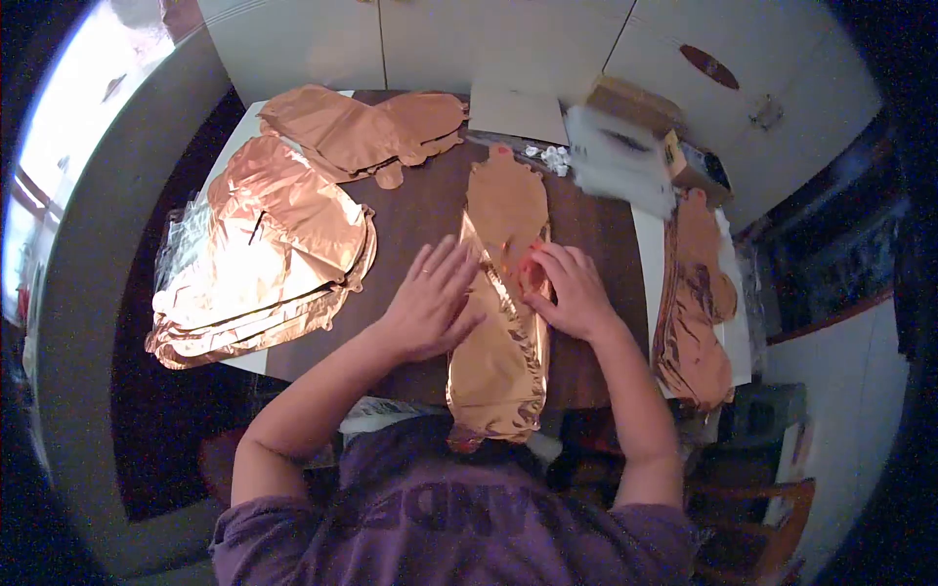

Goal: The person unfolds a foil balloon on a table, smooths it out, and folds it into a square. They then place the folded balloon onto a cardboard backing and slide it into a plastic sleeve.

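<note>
A flat, copper-coloured foil balloon (496, 366), folded into a long strip, lies lengthwise in front of me on the dark table. My left hand (435, 298) rests palm down at its left edge, fingers stretched out and holding nothing. At the right edge, my right hand (569, 291) has its fingers and thumb curled against the foil, gripping its margin. Orange-red patches show on the shiny foil by those fingertips. A diagonal crease runs between my hands, and the near end of the balloon reaches the table's front edge.
A pile of flat foil balloons (283, 244) lies on the left, with more foil balloons (366, 132) at the back. Folded foil balloons (696, 303) are stacked on the right. Clear plastic (620, 151), a cardboard box (635, 103) and small white pieces (555, 159) sit at the back right.
</note>
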`<state>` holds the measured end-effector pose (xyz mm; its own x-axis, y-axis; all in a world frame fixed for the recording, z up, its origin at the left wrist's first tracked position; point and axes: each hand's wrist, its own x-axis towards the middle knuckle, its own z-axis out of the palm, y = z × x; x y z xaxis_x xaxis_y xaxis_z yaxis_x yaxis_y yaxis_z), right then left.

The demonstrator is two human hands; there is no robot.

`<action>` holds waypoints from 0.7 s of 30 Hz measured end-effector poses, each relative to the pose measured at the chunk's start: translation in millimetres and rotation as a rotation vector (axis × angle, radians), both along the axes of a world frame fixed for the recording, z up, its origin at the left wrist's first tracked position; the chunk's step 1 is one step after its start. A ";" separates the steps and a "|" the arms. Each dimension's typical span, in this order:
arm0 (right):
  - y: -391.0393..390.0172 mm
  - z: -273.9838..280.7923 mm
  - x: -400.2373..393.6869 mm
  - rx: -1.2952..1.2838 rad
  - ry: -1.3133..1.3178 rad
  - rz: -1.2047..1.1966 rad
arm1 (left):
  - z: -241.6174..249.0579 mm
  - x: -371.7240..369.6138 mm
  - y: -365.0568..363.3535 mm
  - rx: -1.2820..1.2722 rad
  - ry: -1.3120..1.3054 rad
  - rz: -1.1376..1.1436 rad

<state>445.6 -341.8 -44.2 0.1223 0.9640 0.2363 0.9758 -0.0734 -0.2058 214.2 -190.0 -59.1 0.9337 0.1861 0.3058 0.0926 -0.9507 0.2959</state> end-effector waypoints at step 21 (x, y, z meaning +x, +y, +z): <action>-23.8 22.6 -127.0 0.044 0.021 0.204 | -22.0 9.1 2.1 0.106 0.035 -0.020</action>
